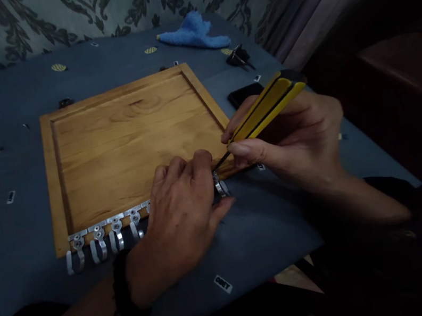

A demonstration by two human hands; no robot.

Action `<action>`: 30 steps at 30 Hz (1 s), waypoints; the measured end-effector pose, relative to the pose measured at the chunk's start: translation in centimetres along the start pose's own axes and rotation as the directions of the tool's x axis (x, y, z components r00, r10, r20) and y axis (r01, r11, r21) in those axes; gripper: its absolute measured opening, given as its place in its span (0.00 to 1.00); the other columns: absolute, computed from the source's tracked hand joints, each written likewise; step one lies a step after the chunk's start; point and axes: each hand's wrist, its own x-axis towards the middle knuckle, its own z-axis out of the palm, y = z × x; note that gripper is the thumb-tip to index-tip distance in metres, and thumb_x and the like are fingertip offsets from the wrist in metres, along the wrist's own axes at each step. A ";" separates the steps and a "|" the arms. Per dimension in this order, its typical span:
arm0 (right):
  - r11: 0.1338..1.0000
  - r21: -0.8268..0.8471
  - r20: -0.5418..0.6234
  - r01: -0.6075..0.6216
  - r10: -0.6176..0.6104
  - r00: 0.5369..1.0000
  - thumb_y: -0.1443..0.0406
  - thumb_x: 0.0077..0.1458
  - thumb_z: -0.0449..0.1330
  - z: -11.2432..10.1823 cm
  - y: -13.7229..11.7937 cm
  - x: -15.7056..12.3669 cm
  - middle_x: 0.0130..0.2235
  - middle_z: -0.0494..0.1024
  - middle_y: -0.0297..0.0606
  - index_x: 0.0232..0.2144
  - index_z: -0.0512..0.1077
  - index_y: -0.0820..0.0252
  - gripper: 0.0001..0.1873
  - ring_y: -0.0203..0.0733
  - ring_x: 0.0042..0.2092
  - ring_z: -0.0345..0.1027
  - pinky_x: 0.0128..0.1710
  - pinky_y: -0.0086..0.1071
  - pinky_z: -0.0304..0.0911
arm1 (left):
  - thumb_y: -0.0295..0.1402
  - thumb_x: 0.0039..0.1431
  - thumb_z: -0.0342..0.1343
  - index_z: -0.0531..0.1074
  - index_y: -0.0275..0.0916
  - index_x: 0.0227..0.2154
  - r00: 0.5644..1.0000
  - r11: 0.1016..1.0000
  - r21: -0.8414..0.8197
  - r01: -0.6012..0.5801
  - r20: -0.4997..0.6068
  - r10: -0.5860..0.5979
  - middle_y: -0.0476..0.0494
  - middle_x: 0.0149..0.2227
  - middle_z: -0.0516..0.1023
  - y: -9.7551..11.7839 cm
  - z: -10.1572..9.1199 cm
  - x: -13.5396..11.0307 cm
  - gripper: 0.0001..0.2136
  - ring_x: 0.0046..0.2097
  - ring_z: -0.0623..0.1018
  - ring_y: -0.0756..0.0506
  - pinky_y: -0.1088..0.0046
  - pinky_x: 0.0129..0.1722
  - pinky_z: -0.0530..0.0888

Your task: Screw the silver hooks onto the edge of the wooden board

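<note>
A wooden board with a raised frame (134,133) lies on the table. Along its near edge runs a hook rail (97,232) with several silver metal hooks. My left hand (183,211) covers the middle of the rail and grips it against the board, fingers bent over the wood and thumb beside a hook at the right end. In my right hand (297,143) is a yellow and black screwdriver (263,109), pinched near the base of its handle and tilted. Its thin shaft reaches down to the rail's right end; the exact contact of the tip is partly hidden.
A blue cloth (196,32) lies at the table's back. To the right are a black plug-like object (238,58) and a flat black object (244,94), probably a phone. A patterned blue-grey cover (15,223) spreads over the table. Behind it stands a patterned wall (97,10).
</note>
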 end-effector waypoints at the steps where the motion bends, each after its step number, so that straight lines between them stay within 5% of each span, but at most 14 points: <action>1: 1.000 -0.004 0.000 -0.010 0.010 1.000 0.56 0.48 0.71 0.0 0.0 0.0 0.26 0.74 0.31 0.23 0.73 0.51 0.12 0.37 0.27 0.68 0.24 0.34 0.66 | 0.37 0.59 0.62 0.59 0.39 0.47 1.000 1.000 -0.002 0.000 0.002 0.000 0.43 0.43 0.76 0.0 0.0 0.0 0.19 0.45 0.73 0.39 0.61 0.43 0.67; 5: 0.999 0.003 -0.027 -0.032 0.032 0.999 0.58 0.47 0.72 0.1 0.1 -0.1 0.27 0.75 0.31 0.26 0.75 0.53 0.10 0.35 0.25 0.67 0.23 0.33 0.66 | 0.37 0.59 0.61 0.60 0.39 0.46 1.000 1.000 -0.016 0.015 0.009 -0.015 0.43 0.43 0.76 0.0 -0.1 0.0 0.18 0.45 0.73 0.39 0.60 0.43 0.68; 11: 0.989 0.122 -0.223 0.085 -0.056 0.973 0.62 0.54 0.68 0.0 0.4 -0.1 0.29 0.76 0.32 0.30 0.76 0.56 0.05 0.30 0.19 0.64 0.17 0.30 0.62 | 0.37 0.58 0.63 0.61 0.39 0.46 1.000 0.999 -0.041 0.011 0.014 -0.011 0.45 0.41 0.77 -0.1 -0.2 0.0 0.19 0.44 0.73 0.39 0.60 0.43 0.68; 17: 0.999 -0.049 -0.103 -0.004 -0.001 0.995 0.58 0.52 0.69 0.1 -0.5 -0.2 0.24 0.74 0.32 0.28 0.76 0.56 0.09 0.34 0.22 0.65 0.23 0.35 0.64 | 0.37 0.58 0.63 0.61 0.37 0.46 1.000 1.000 -0.025 -0.009 -0.013 0.009 0.44 0.41 0.76 -0.1 -0.1 -0.1 0.19 0.44 0.73 0.39 0.60 0.42 0.67; 30: 0.998 0.012 -0.079 -0.063 0.064 0.995 0.56 0.51 0.69 0.6 -0.6 -0.2 0.25 0.74 0.30 0.29 0.78 0.49 0.07 0.36 0.21 0.66 0.22 0.37 0.71 | 0.37 0.58 0.63 0.59 0.38 0.46 1.000 1.000 -0.007 -0.015 -0.019 0.015 0.45 0.41 0.76 -0.1 0.0 -0.2 0.20 0.44 0.72 0.40 0.62 0.42 0.66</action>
